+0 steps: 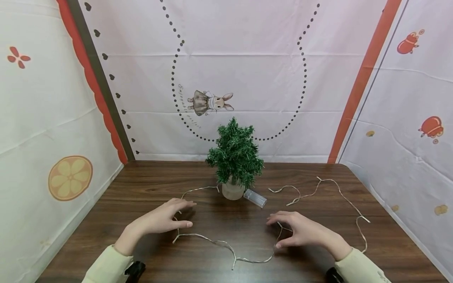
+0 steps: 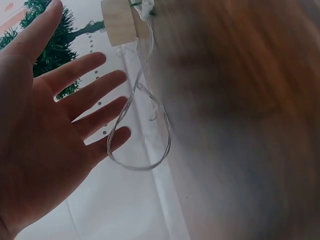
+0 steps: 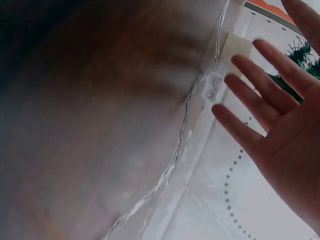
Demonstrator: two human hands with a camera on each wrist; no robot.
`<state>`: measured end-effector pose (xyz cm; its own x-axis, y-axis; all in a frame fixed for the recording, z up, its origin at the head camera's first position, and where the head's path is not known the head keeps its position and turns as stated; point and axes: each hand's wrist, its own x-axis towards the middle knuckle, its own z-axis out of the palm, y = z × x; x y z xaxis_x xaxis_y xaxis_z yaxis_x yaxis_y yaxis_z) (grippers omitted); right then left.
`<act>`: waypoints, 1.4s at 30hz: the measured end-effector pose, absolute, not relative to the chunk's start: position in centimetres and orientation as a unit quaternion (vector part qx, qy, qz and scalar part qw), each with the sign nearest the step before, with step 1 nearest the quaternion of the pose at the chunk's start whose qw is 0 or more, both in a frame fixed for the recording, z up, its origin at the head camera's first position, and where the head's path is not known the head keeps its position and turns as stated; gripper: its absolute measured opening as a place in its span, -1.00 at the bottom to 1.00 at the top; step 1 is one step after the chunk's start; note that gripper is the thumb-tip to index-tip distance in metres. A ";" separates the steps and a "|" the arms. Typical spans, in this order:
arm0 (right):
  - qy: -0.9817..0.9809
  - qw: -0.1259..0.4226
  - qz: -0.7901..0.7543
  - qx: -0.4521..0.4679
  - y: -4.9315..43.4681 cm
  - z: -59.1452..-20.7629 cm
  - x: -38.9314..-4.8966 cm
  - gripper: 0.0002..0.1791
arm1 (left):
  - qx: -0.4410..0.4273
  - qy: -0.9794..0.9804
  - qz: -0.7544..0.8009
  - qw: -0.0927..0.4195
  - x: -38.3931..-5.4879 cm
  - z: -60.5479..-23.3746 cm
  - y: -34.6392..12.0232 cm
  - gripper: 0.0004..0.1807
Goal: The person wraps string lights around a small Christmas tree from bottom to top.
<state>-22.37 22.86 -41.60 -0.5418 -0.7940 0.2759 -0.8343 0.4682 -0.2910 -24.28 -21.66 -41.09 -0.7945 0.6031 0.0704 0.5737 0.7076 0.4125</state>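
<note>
A small green artificial tree (image 1: 234, 153) stands upright on its pale round base (image 1: 232, 191) at the back middle of the table. A thin wire string of fairy lights (image 1: 255, 261) lies in loose curves in front of it and off to the right. My left hand (image 1: 161, 219), fingers spread and relaxed, hovers over the wire on the left; its empty palm shows in the left wrist view. On the other side, my right hand (image 1: 301, 230) is beside the wire's right bend, its fingers loosely extended with nothing held. A clear battery box (image 1: 255, 198) rests against the tree's base.
The brown wooden table (image 1: 141, 181) is enclosed at the back and sides by printed white cloth (image 1: 269, 86). A longer run of the wire (image 1: 341, 192) stretches along the table's right side.
</note>
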 end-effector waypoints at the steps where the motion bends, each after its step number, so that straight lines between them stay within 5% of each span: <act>1: -0.846 0.052 0.202 0.492 22.8 -41.7 -22.5 -0.47 | 0.321 0.922 0.214 0.043 -24.3 -41.1 -21.7 -0.29; 13: -0.800 -0.050 0.270 0.534 21.8 -41.8 -22.7 -0.65 | 0.379 0.880 0.266 0.104 -25.0 -41.5 -21.9 -0.55; 27: -0.802 -0.099 0.232 0.542 21.8 -42.1 -22.6 -0.88 | 0.382 0.868 0.260 0.183 -24.7 -42.1 -21.2 -0.80; 42: -0.799 -0.097 0.349 0.479 25.1 -40.1 -23.5 -0.92 | 0.383 0.871 0.268 0.152 -25.1 -41.8 -21.8 -0.82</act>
